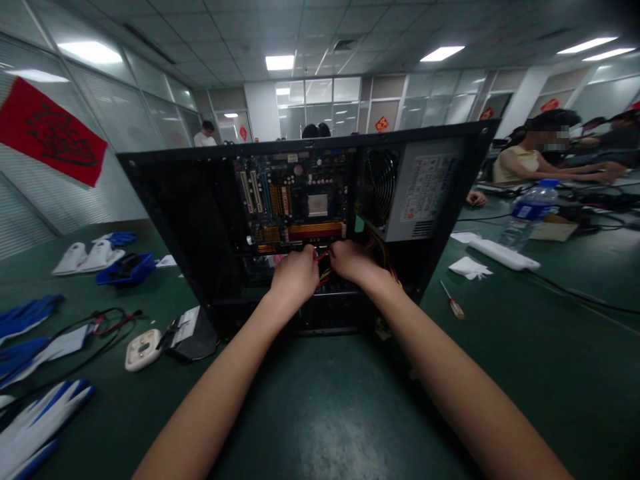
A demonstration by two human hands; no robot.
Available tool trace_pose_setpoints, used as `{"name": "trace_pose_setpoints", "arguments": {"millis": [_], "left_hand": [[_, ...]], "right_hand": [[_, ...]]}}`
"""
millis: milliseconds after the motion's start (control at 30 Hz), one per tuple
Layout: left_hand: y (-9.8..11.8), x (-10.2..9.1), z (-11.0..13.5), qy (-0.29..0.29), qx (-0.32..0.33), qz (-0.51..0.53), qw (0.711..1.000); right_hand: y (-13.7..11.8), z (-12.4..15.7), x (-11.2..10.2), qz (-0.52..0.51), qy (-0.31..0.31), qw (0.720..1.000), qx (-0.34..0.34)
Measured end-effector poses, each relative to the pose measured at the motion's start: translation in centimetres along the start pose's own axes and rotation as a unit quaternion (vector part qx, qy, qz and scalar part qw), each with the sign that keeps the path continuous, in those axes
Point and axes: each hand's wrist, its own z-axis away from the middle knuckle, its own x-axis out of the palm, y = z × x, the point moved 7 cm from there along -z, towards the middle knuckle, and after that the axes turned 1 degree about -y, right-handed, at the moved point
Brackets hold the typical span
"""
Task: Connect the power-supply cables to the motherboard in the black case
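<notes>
An open black computer case [170, 193] stands on the green table in front of me. Inside it are a motherboard [295, 190] with a bare square processor [317, 205] and a grey power supply [430, 193] at the upper right. My left hand [297, 272] and my right hand [354, 261] are both inside the case, just below the red and yellow memory slots [316, 231]. Their fingers are closed on a thin red cable [323, 255] that runs between them. More yellow and red wires [387, 260] hang below the power supply. The fingertips are partly hidden.
Left of the case lie a black boxy part [190, 337], a white square object [143, 349], a blue tray [125, 270] and several gloves [45, 427]. To the right are a screwdriver [453, 303], a white power strip [504, 255] and a water bottle [528, 212]. A person [530, 157] sits beyond.
</notes>
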Motion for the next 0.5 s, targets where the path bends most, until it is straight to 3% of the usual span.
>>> {"name": "trace_pose_setpoints", "arguments": {"millis": [267,367,500], "left_hand": [[-2.1,-0.8,-0.3,0.04,-0.027,-0.008,0.999],[-3.0,-0.8,-0.9,0.044,-0.001,0.005,0.999],[-2.6,-0.5,-1.8,0.028,0.056,0.023,0.998]], "right_hand": [[-0.2,0.2,0.1,0.005,0.001,1.0,-0.026],[-0.3,0.4,0.1,0.011,-0.01,1.0,-0.025],[-0.4,0.4,0.0,0.015,-0.013,1.0,-0.025]]}}
